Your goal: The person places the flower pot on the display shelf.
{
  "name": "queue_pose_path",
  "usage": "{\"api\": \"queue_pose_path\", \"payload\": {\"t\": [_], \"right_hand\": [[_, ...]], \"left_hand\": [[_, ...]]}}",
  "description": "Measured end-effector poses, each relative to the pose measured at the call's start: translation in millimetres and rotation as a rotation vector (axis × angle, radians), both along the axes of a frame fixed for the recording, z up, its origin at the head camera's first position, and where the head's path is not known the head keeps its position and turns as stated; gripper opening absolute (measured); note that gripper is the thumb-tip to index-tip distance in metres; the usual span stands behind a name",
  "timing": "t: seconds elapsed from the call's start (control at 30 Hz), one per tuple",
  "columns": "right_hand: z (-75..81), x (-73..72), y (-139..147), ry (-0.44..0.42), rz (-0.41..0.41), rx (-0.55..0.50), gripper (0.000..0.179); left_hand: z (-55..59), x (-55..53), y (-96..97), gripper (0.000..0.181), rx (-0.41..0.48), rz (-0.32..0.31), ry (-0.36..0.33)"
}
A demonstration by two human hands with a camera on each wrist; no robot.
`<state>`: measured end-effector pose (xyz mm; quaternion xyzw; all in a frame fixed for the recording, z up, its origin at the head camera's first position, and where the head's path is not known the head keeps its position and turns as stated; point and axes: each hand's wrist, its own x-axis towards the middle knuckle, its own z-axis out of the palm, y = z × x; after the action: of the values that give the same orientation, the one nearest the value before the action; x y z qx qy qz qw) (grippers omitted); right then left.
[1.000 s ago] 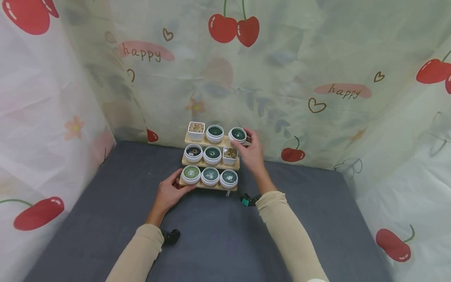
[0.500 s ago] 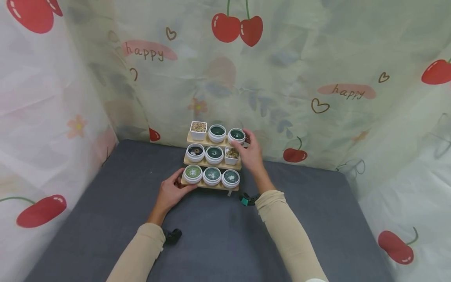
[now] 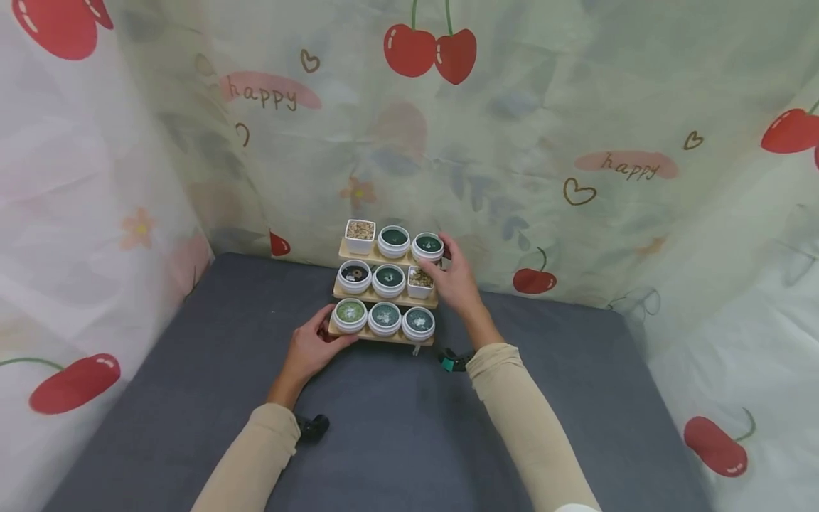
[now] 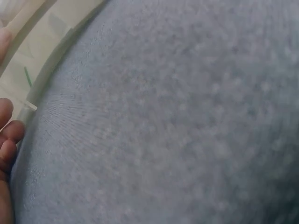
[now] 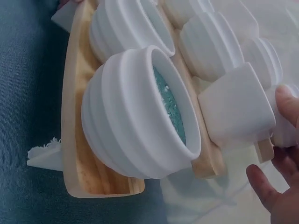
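A three-tier wooden stand [image 3: 409,302] bears several white pots, mostly round with green filling. At the top right, my right hand [image 3: 457,279] holds a round white pot [image 3: 427,244] with dark green filling, thumb in front and fingers at its right side. The right wrist view has the thumb against this pot and other fingers near the end of the upper board. My left hand [image 3: 310,350] grips the lower left corner of the stand, thumb along its front edge, beside a light green pot [image 3: 350,313]. Only a few left fingers [image 4: 9,135] enter the left wrist view.
The dark grey table [image 3: 384,427] spreads around the stand, with a printed curtain [image 3: 333,128] close behind. A square white pot [image 3: 420,283] stands on the middle tier, another [image 3: 360,235] at top left. A white tag [image 3: 416,350] pokes out below the stand.
My right hand has brought its pot slightly left, nearer the middle pot of the top tier. My left hand keeps its place at the stand's corner. The head view has shifted a little.
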<state>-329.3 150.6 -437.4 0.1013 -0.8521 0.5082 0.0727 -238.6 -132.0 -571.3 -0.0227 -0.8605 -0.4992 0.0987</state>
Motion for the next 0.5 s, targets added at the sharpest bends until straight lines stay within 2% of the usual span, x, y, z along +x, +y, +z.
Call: {"api": "queue_pose_path", "payload": {"t": [0.13, 0.27, 0.4, 0.5], "right_hand": [[0.9, 3.4, 2, -0.030, 0.019, -0.033, 0.079], [3.9, 7.9, 5, -0.019, 0.023, -0.033, 0.077], [5.6, 13.6, 17, -0.031, -0.001, -0.001, 0.073], [7.3, 19.1, 28, -0.032, -0.019, 0.039, 0.071]], "left_hand": [[0.6, 2.0, -0.4, 0.085, 0.030, -0.024, -0.036], [5.4, 3.5, -7.2, 0.086, 0.045, -0.062, -0.088], [14.2, 5.1, -16.4, 0.092, -0.022, -0.119, -0.167], [22.2, 7.2, -22.9, 0.095, -0.086, -0.155, -0.198]]}}
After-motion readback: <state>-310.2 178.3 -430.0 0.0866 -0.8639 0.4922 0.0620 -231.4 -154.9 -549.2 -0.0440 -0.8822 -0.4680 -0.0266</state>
